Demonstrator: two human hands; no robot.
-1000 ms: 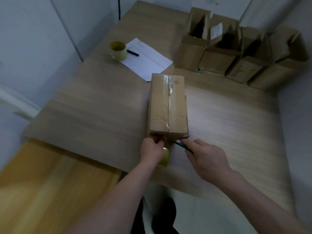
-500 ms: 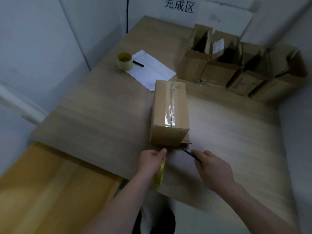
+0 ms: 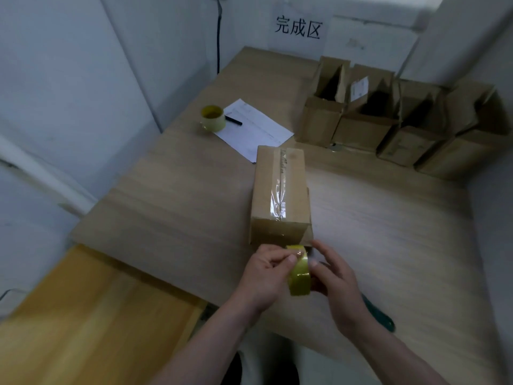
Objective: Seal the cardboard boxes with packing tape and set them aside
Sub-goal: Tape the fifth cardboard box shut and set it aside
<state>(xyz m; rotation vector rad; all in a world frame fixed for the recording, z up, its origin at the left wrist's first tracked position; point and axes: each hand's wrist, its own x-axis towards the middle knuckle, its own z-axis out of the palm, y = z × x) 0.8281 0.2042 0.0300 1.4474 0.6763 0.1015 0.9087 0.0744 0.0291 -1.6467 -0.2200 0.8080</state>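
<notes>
A long closed cardboard box (image 3: 266, 190) lies on the wooden table (image 3: 166, 207), with clear tape (image 3: 279, 202) running along its top seam and down the near end. Just in front of that end, both hands hold a yellow tape roll (image 3: 299, 277). My left hand (image 3: 263, 276) grips the roll's left side, its thumb and fingertips pinching at the top of the roll. My right hand (image 3: 338, 284) clasps the right side. A green-handled tool (image 3: 379, 315) sticks out from under my right hand; whether the hand holds it cannot be told.
Several open cardboard boxes (image 3: 319, 123) stand in a row at the back right, under a wall sign (image 3: 298, 27). A second tape roll (image 3: 213, 118), a pen (image 3: 233, 120) and a paper sheet (image 3: 258, 132) lie at the back left. A lower yellow board (image 3: 83, 315) adjoins the table's near left.
The left hand has pulled the tape roll back from the box's near end and lifted it. The right hand has moved in from the right and taken hold of the roll.
</notes>
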